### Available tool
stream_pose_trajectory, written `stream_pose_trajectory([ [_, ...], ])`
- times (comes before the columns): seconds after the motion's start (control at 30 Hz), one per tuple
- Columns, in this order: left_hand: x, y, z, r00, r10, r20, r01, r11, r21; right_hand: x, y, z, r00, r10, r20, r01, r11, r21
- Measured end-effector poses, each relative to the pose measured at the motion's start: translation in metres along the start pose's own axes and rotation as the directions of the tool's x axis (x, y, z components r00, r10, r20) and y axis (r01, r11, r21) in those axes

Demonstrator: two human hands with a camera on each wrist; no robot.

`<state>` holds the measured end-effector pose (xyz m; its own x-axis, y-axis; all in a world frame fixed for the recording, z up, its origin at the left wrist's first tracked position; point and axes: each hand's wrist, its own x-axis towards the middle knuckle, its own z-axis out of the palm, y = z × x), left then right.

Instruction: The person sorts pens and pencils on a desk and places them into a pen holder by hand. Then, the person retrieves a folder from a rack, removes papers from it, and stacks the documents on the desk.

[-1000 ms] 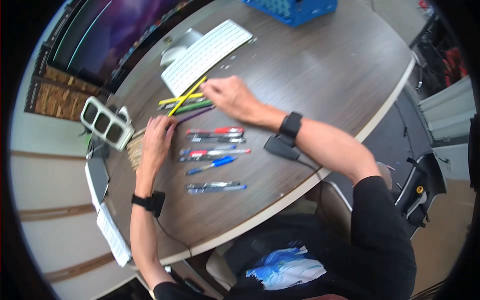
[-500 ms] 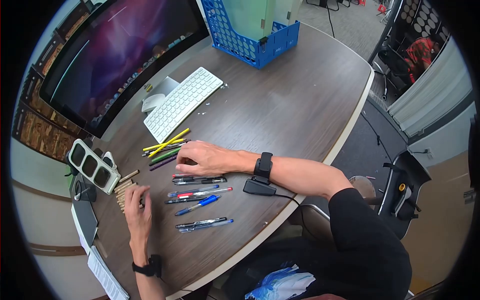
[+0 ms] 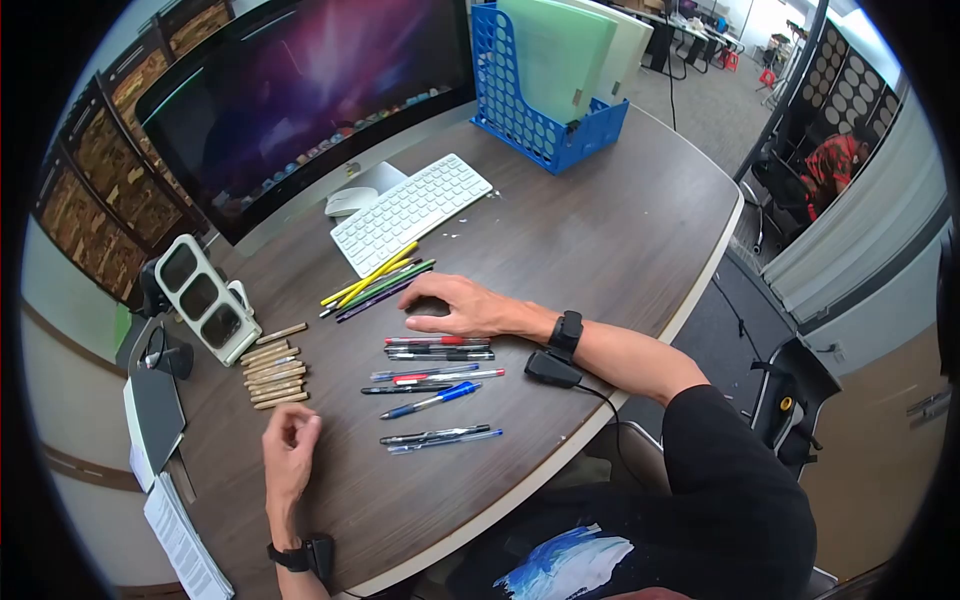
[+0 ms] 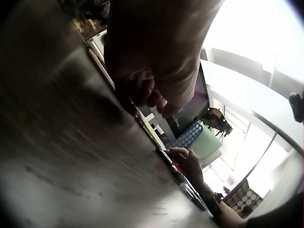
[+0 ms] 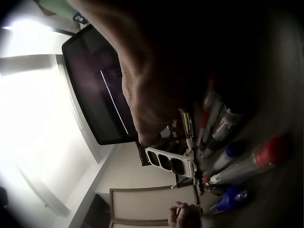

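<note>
My right hand (image 3: 458, 306) rests on the desk with loosely curled fingers and holds nothing, between the coloured pencils (image 3: 372, 290) and the row of pens (image 3: 440, 342). Those pencils, yellow, green, purple and dark, lie bunched below the keyboard, one yellow pencil (image 3: 362, 288) slanting across others. Several more pens, among them a blue-gripped pen (image 3: 432, 400), lie in small groups nearer the front edge. On the left, my left hand (image 3: 288, 452) lies relaxed with nothing in it, just below a column of plain wooden pencils (image 3: 275, 377). In the right wrist view, pen caps (image 5: 270, 151) show close up.
A white three-slot holder (image 3: 208, 305) stands left of the wooden pencils, with a dark mesh cup (image 3: 175, 358) beside it. Behind are a white keyboard (image 3: 412, 213), a mouse (image 3: 350, 201), a monitor (image 3: 310, 90) and a blue file rack (image 3: 590, 140). Papers (image 3: 180, 535) lie at the left edge.
My right hand has left the crossed yellow pencil and come back toward the pens. The left hand has drawn away from the pencils, toward the front. The head view has tilted up.
</note>
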<state>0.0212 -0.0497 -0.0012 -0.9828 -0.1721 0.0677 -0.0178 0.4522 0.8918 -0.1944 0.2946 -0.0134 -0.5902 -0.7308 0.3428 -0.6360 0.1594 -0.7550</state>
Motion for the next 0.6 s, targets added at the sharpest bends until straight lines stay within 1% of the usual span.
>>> stream_pose_trajectory([
  [0.03, -0.001, -0.001, -0.001, 0.99, -0.08, 0.113, 0.091, 0.991, -0.096, 0.001, 0.0, 0.0, 1.0, -0.004, 0.009, 0.004, 1.0, -0.009],
  [0.1, -0.002, 0.002, -0.004, 0.978, -0.075, 0.196, 0.101, 0.987, -0.127, 0.0, -0.002, 0.001, 1.0, -0.008, 0.015, 0.009, 0.999, -0.054],
  [0.17, -0.002, -0.008, -0.008, 0.979, -0.062, 0.193, 0.097, 0.98, -0.176, 0.001, -0.007, 0.003, 1.0, -0.015, 0.024, 0.017, 0.997, -0.079],
  [0.23, -0.002, -0.019, -0.01, 0.98, -0.048, 0.191, 0.091, 0.971, -0.223, 0.0, -0.016, 0.004, 0.99, 0.136, 0.038, -0.133, 0.989, -0.064],
  [0.27, -0.003, -0.023, -0.01, 0.987, -0.029, 0.158, 0.069, 0.964, -0.257, -0.002, -0.01, 0.011, 0.995, 0.098, 0.023, -0.096, 0.993, -0.075],
  [0.3, -0.005, -0.025, -0.01, 0.992, -0.014, 0.123, 0.05, 0.956, -0.29, -0.001, -0.016, 0.014, 0.995, 0.093, 0.034, -0.09, 0.993, -0.081],
  [0.37, -0.008, -0.022, -0.01, 0.993, -0.01, 0.115, 0.045, 0.952, -0.303, 0.001, -0.025, 0.021, 0.986, 0.085, 0.146, -0.049, 0.971, -0.232],
  [0.4, -0.009, -0.02, -0.009, 0.993, -0.003, 0.121, 0.04, 0.951, -0.306, 0.001, -0.031, 0.028, 0.985, 0.054, 0.166, -0.017, 0.976, -0.217],
  [0.43, -0.008, -0.018, -0.009, 0.993, -0.005, 0.116, 0.041, 0.95, -0.311, 0.0, -0.036, 0.033, 0.984, 0.053, 0.173, -0.014, 0.976, -0.219],
  [0.5, -0.011, -0.016, -0.008, 0.988, 0.028, 0.152, 0.012, 0.967, -0.254, -0.004, -0.05, 0.041, 0.97, 0.029, 0.243, 0.022, 0.978, -0.206],
  [0.53, -0.011, -0.014, -0.009, 0.986, 0.024, 0.168, 0.019, 0.967, -0.252, -0.005, -0.057, 0.04, 0.957, 0.046, 0.285, 0.015, 0.978, -0.21],
  [0.57, -0.011, -0.013, -0.009, 0.987, 0.009, 0.162, 0.033, 0.967, -0.253, -0.005, -0.064, 0.038, 0.953, 0.045, 0.298, 0.016, 0.98, -0.2],
  [0.6, -0.012, -0.012, -0.01, 0.986, 0.025, 0.166, 0.016, 0.971, -0.237, -0.004, -0.072, 0.035, 0.943, 0.092, 0.319, -0.039, 0.985, -0.169],
])
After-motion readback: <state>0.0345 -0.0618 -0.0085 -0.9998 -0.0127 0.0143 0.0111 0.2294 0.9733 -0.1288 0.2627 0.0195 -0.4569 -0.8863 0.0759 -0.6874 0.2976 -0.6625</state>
